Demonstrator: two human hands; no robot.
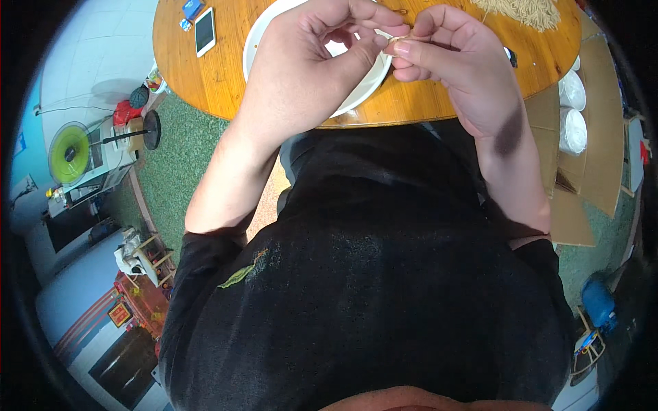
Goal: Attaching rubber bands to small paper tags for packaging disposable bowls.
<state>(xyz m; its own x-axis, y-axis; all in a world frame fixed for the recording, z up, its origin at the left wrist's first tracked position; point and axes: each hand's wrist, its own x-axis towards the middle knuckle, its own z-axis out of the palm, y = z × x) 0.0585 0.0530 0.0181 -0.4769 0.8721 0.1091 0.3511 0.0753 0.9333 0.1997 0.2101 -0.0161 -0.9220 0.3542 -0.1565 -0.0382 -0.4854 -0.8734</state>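
Observation:
My left hand (301, 75) and my right hand (473, 68) meet above the wooden table, fingertips almost touching. Between them is a thin, tan, string-like strand (397, 40), pinched by the thumb and fingers of each. Its finer shape is too small to make out. Under my left hand lies a large white round tray (370, 88), partly covered by that hand. A bundle of similar tan strands (524, 11) rests at the table's far right, beyond my right hand.
On the round wooden table (171, 55), a white phone (205, 32) lies left of the tray beside a small blue packet (192, 8). A cardboard box (600, 137) with white rounded stacks (573, 130) stands right. A green-bladed fan (70, 153) is at left.

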